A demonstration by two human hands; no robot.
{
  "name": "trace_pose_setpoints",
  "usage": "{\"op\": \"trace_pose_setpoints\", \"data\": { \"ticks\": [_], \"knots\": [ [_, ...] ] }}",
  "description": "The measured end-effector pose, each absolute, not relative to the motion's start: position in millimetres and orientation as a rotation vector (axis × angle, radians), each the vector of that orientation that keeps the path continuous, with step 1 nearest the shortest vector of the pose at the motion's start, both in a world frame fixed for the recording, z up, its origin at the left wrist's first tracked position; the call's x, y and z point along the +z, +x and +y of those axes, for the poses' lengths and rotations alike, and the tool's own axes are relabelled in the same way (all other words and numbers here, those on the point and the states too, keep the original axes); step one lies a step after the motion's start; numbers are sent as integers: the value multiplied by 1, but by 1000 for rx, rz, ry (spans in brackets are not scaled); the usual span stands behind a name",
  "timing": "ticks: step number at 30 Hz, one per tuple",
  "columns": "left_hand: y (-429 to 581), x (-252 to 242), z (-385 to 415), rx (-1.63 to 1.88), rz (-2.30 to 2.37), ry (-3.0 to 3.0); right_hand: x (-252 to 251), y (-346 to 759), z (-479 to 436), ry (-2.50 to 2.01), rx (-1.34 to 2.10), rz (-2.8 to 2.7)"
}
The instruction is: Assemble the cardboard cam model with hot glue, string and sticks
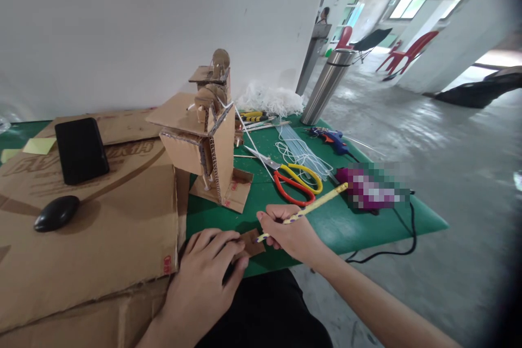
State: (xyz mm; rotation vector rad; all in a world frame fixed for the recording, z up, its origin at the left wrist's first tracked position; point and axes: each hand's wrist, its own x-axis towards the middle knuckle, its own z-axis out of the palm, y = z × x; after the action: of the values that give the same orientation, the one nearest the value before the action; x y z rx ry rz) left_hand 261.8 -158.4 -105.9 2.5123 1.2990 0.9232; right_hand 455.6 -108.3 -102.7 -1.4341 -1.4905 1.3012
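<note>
A small piece of brown cardboard point(253, 244) lies at the near edge of the green table. My left hand point(214, 263) holds its left part, fingers on top and thumb at the near side. In my right hand point(287, 231) is a yellow patterned pencil point(316, 205), slanted up to the right. Its lower tip is at the cardboard; whether it touches cannot be made out. Just beyond my hands stands a cardboard model point(224, 157) with a white string running from its top. Scissors point(296, 176) with red and yellow handles lie to its right.
Large cardboard sheets point(134, 217) cover the left side, bearing a black mouse point(57, 213) and a black phone-like device point(81, 150). At right are a steel flask point(328, 87), a blue glue gun point(336, 140), a blue face mask point(299, 144) and a purple corded tool point(346, 185).
</note>
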Motion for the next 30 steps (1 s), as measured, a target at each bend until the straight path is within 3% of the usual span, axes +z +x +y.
{"op": "trace_pose_setpoints", "data": {
  "ticks": [30],
  "knots": [
    [262,-105,-159,927,1304,2507,-102,459,-110,-1354,1277,-1602]
  ]
}}
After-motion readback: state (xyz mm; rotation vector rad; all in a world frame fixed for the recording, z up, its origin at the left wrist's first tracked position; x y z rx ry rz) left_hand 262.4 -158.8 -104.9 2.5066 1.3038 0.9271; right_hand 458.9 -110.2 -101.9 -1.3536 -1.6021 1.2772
